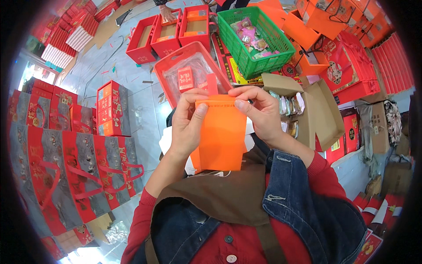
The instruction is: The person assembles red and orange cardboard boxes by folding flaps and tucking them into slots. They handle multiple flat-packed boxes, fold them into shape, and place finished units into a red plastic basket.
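Observation:
Both my hands hold an orange paper box (222, 138) upright above my lap. My left hand (185, 125) pinches its upper left corner between thumb and fingers. At the upper right corner, my right hand (262, 115) grips the top edge the same way. A narrow flap with small print runs along that edge between my thumbs. Behind and beside the box, white sheets or cartons (165, 140) rest on my lap, partly hidden. Just beyond my hands stands a red plastic crate (163, 72) with a clear liner and small red boxes (185, 78) in it.
A green crate (268, 61) of pink packets stands ahead right. Nearer is an open cardboard carton (327, 110) of wrapped packets. Red gift boxes (143, 42) stand ahead, where another person's hand (167, 14) reaches in. Red and grey gift bags (79, 171) line the left.

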### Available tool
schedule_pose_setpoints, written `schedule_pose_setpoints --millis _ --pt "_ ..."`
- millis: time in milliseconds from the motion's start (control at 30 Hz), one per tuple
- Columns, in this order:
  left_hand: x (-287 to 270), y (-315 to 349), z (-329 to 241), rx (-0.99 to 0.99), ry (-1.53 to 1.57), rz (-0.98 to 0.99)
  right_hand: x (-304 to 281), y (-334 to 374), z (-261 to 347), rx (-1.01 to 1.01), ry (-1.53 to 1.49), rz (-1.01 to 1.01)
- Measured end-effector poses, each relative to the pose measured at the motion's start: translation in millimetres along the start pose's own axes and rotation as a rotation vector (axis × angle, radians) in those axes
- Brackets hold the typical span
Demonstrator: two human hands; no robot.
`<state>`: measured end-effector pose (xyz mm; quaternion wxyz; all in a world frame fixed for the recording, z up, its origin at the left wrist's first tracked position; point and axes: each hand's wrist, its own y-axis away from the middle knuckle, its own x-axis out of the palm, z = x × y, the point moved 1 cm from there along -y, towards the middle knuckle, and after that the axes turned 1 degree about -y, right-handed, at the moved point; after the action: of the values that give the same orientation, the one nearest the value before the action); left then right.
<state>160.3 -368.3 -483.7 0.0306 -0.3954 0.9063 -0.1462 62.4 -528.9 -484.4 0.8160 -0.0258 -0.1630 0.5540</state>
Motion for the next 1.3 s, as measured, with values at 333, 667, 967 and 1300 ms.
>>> schedule_pose_setpoints --millis 333,667,967,1300 --pt "5 -5 -1 0.031 0.072 0.030 6 7 -7 -0.198 0.037 -0.091" --pt "5 3 -20 0.143 -0.002 0.135 10 3 25 -0.433 0.213 0.121" --pt "-2 -12 -27 0.117 -0.376 0.138 10 -8 14 -0.418 0.288 0.142" --pt "-100 -14 5 -0.462 0.360 -0.562 -253 8 -181 0.339 0.877 -0.708"
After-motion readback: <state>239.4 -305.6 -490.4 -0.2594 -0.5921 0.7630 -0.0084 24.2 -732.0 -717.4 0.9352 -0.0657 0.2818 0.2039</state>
